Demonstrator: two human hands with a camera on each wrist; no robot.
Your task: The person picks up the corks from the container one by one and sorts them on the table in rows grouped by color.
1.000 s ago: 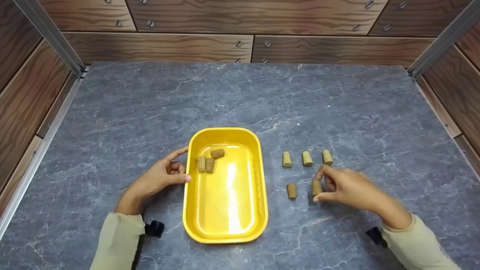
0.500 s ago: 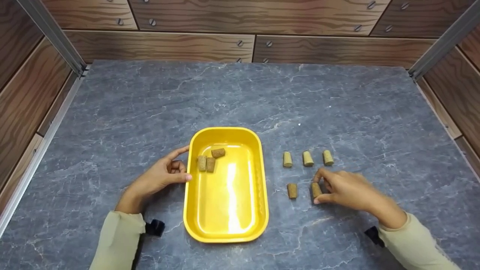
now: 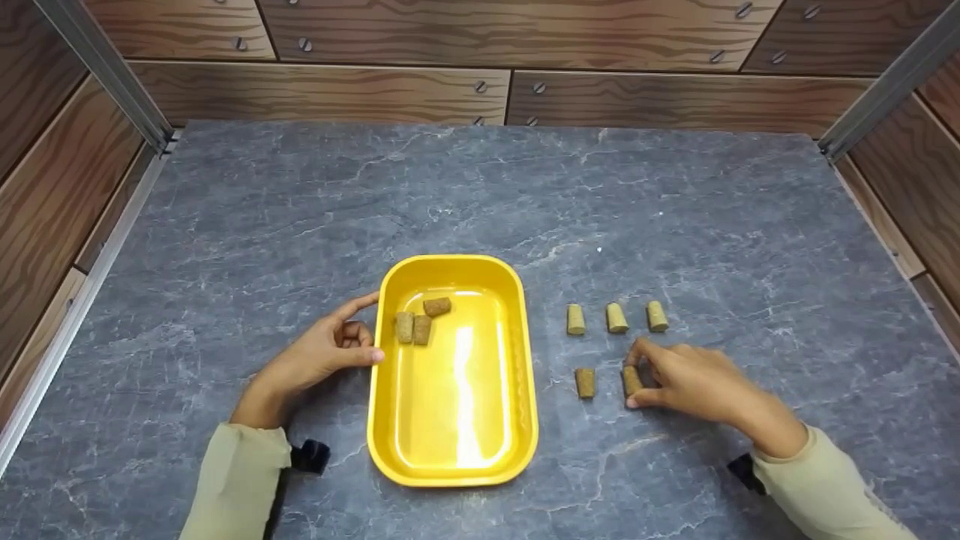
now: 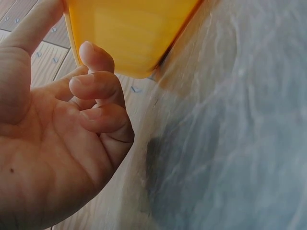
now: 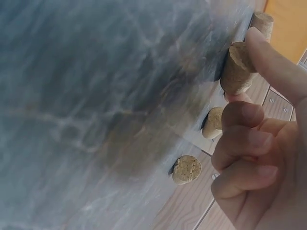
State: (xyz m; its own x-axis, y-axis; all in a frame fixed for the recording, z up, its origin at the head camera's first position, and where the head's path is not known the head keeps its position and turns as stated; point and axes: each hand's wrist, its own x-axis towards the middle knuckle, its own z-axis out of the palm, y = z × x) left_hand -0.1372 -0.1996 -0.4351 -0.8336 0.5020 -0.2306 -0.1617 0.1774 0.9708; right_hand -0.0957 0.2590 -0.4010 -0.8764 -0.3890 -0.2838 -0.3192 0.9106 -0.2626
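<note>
A yellow tray (image 3: 454,480) stands in the middle of the table, three corks (image 3: 421,330) lying at its upper left inside. At its left side my left hand (image 3: 315,351) touches the tray, thumb tip on the rim and straight index finger at the outer wall; the other fingers are curled in the left wrist view. My right hand (image 3: 694,379) pinches a brown cork (image 3: 631,382) between thumb and index finger, close over the table. In the right wrist view that cork (image 5: 237,72) is tilted between the fingers. Left of it stands another brown cork (image 3: 585,382).
Three paler corks (image 3: 616,318) form a row beyond my right hand. The grey marbled table (image 3: 420,187) is bounded by wood-patterned panels (image 3: 322,94) at the back and sides, with metal posts at the far corners.
My right hand has shifted slightly toward me and away from the pale cork row, the pinched cork now tilting a little. My left hand and the tray have stayed put.
</note>
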